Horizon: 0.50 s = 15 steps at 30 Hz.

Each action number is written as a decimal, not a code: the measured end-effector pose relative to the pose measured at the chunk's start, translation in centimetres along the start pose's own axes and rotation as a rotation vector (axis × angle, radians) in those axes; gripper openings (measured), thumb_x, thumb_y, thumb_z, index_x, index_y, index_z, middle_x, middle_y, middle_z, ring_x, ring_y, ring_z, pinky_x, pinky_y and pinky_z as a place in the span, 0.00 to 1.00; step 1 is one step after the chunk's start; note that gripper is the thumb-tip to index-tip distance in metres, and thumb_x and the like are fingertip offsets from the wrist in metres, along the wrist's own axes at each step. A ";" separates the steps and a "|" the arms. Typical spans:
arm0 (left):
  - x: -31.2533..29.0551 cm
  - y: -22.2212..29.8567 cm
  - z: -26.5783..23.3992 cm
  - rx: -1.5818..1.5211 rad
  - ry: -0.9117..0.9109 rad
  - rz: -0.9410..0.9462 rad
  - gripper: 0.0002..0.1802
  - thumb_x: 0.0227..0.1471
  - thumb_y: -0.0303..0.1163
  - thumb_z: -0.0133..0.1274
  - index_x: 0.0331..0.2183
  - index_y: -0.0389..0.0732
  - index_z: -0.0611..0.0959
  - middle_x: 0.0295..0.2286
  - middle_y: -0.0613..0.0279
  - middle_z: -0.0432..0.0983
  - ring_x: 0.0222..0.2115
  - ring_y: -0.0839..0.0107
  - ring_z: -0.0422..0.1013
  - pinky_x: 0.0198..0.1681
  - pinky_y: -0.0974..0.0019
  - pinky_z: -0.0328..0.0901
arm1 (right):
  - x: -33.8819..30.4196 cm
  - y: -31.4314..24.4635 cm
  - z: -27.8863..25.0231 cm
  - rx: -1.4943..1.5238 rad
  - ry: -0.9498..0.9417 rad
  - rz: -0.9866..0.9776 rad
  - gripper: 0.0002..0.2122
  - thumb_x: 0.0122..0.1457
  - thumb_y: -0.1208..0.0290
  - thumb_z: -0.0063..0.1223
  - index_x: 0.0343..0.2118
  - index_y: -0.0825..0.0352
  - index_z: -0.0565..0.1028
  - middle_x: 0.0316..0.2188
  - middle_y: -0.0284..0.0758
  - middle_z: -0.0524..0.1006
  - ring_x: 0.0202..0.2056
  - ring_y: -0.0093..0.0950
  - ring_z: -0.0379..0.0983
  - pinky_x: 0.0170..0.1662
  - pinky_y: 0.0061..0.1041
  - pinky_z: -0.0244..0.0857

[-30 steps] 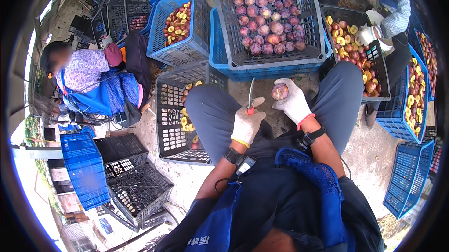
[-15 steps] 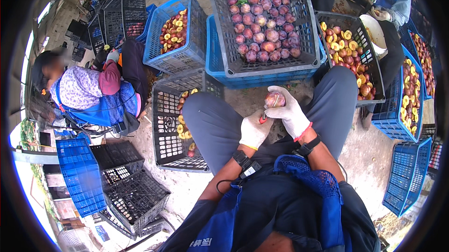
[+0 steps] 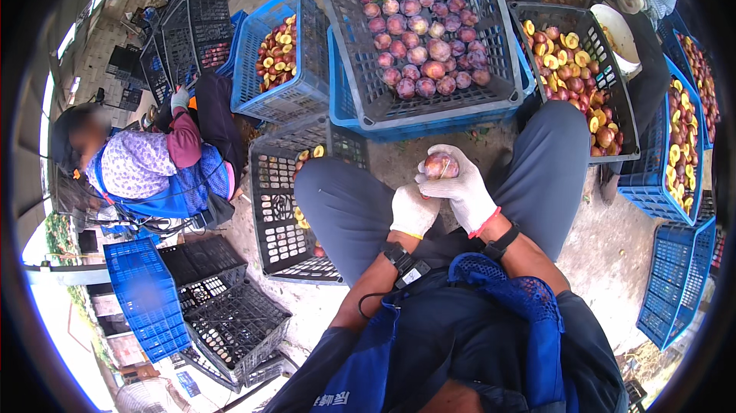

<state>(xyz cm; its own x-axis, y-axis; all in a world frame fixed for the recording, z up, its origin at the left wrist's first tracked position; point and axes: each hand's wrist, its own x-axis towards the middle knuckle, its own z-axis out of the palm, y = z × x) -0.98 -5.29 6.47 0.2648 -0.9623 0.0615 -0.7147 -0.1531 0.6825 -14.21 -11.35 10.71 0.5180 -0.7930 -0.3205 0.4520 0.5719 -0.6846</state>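
A reddish-purple plum (image 3: 441,166) sits in my right hand (image 3: 464,189), its gloved fingers wrapped round the fruit from the right and below. Just to the left, my gloved left hand (image 3: 414,211) is closed, touching the right one. Between its fingers shows a bit of red from what looks like a small red-handled knife (image 3: 425,197); the blade is hidden. Straight ahead, a black crate (image 3: 383,110) of whole plums (image 3: 422,30) rests tilted on a blue crate (image 3: 341,99). Beside my left knee stands a black crate (image 3: 268,198) with some cut plums.
Cut, yellow-fleshed plums fill a black crate (image 3: 632,133) at right and blue crates (image 3: 264,103), (image 3: 652,198) on both sides. A co-worker (image 3: 146,152) sits at left; another's gloved hands (image 3: 632,4) are at far right beside a white bowl (image 3: 619,37). Stacked crates (image 3: 142,298) stand lower left.
The plum has turned in my right hand and moved slightly left. My left hand has shifted a little down and left, and less of the red handle shows.
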 end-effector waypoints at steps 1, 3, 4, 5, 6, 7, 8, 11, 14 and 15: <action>0.2 -0.4 0.5 0.031 -0.026 -0.005 0.15 0.55 0.42 0.58 0.25 0.40 0.85 0.21 0.44 0.79 0.27 0.44 0.79 0.29 0.48 0.72 | 0.1 0.0 -0.2 0.006 0.005 -0.002 0.29 0.49 0.86 0.69 0.55 0.66 0.72 0.42 0.35 0.80 0.42 0.26 0.80 0.49 0.26 0.74; 0.7 -1.3 1.8 0.117 -0.089 -0.004 0.14 0.55 0.40 0.56 0.25 0.41 0.85 0.21 0.45 0.80 0.27 0.45 0.79 0.29 0.47 0.73 | 0.3 -0.1 -0.5 -0.015 0.050 -0.043 0.27 0.49 0.86 0.70 0.53 0.66 0.73 0.41 0.34 0.80 0.42 0.25 0.79 0.50 0.26 0.74; 0.7 -2.9 3.0 0.147 -0.106 -0.002 0.13 0.54 0.40 0.56 0.25 0.41 0.85 0.21 0.45 0.80 0.27 0.45 0.79 0.29 0.47 0.73 | 0.5 0.2 -0.7 -0.010 0.050 -0.043 0.27 0.49 0.86 0.70 0.53 0.66 0.73 0.41 0.34 0.80 0.42 0.25 0.79 0.50 0.26 0.74; 0.6 -4.5 4.2 0.177 -0.120 -0.004 0.12 0.54 0.39 0.56 0.26 0.42 0.85 0.22 0.45 0.80 0.27 0.45 0.80 0.29 0.47 0.73 | 0.8 0.8 -0.9 -0.092 0.080 -0.056 0.26 0.49 0.85 0.70 0.52 0.66 0.74 0.41 0.34 0.79 0.42 0.25 0.79 0.50 0.26 0.74; 0.2 -7.3 5.9 -0.017 -0.035 -0.017 0.11 0.54 0.38 0.55 0.27 0.42 0.85 0.22 0.46 0.81 0.27 0.46 0.80 0.30 0.47 0.73 | 1.2 1.2 -0.4 -0.180 0.086 -0.062 0.25 0.49 0.85 0.71 0.51 0.66 0.75 0.41 0.33 0.79 0.43 0.24 0.79 0.51 0.26 0.74; 0.2 -7.5 6.2 -0.119 -0.002 -0.016 0.10 0.54 0.38 0.55 0.28 0.43 0.85 0.22 0.47 0.81 0.27 0.46 0.80 0.30 0.47 0.73 | 1.3 1.5 -0.6 -0.180 0.087 -0.062 0.25 0.49 0.85 0.71 0.51 0.66 0.75 0.41 0.33 0.79 0.43 0.24 0.79 0.51 0.26 0.74; 0.1 -7.6 6.4 -0.220 0.028 -0.013 0.10 0.54 0.37 0.55 0.29 0.43 0.85 0.23 0.47 0.81 0.27 0.46 0.80 0.30 0.47 0.74 | 1.2 1.8 -0.7 -0.221 0.096 -0.094 0.25 0.49 0.85 0.71 0.51 0.66 0.75 0.40 0.33 0.79 0.43 0.24 0.79 0.51 0.26 0.74; 0.9 -4.0 4.4 0.110 -0.081 -0.008 0.09 0.54 0.36 0.55 0.31 0.43 0.85 0.24 0.48 0.82 0.28 0.47 0.80 0.31 0.48 0.74 | 1.1 2.0 -1.3 -0.267 0.143 -0.156 0.24 0.49 0.85 0.71 0.50 0.66 0.75 0.40 0.32 0.79 0.43 0.24 0.79 0.52 0.26 0.74; 0.6 -5.6 5.2 -0.058 0.082 0.018 0.08 0.54 0.35 0.55 0.30 0.43 0.85 0.24 0.47 0.81 0.28 0.48 0.80 0.31 0.49 0.74 | 1.4 2.9 -0.4 -0.357 0.146 -0.213 0.25 0.48 0.85 0.72 0.50 0.66 0.75 0.41 0.32 0.78 0.44 0.24 0.79 0.52 0.26 0.74; 0.9 -5.6 5.5 -0.063 0.063 0.004 0.08 0.54 0.35 0.54 0.30 0.43 0.85 0.24 0.48 0.82 0.28 0.47 0.80 0.31 0.50 0.74 | 1.2 2.8 -0.3 -0.400 0.161 -0.239 0.25 0.48 0.85 0.72 0.50 0.66 0.75 0.42 0.32 0.78 0.44 0.24 0.78 0.52 0.26 0.74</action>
<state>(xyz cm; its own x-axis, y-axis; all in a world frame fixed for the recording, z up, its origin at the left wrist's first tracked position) -0.29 -6.49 -1.30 0.3038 -0.9465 0.1084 -0.6738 -0.1330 0.7268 -12.50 -10.80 8.24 0.3008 -0.9326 -0.1993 0.2138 0.2696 -0.9389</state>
